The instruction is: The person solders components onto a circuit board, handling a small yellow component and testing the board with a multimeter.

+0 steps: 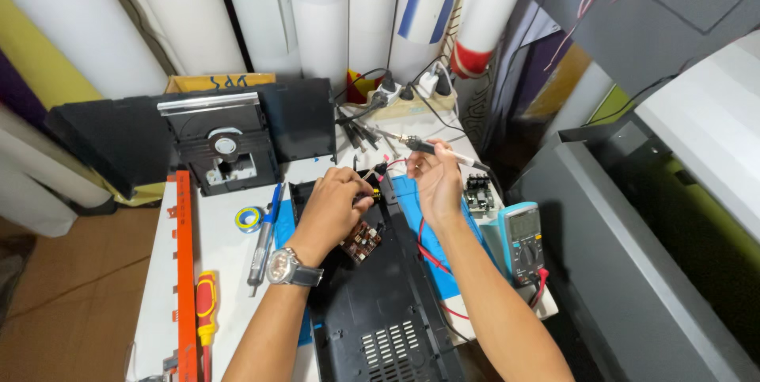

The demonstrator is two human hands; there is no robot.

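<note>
White worktable (226,263), black casing (380,311), paper rolls (317,10) behind, brown floor (71,271).

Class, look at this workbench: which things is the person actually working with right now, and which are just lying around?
In use:
left hand on small circuit board
right hand holding soldering iron
black casing

Lying about:
multimeter
tape roll
red-and-yellow screwdriver
orange level
power strip

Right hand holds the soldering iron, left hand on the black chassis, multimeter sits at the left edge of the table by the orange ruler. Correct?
Not quite. In the head view the multimeter sits at the right edge of the table, not by the orange ruler on the left. The rest holds: right hand holds the soldering iron, left hand on the black chassis.
</note>
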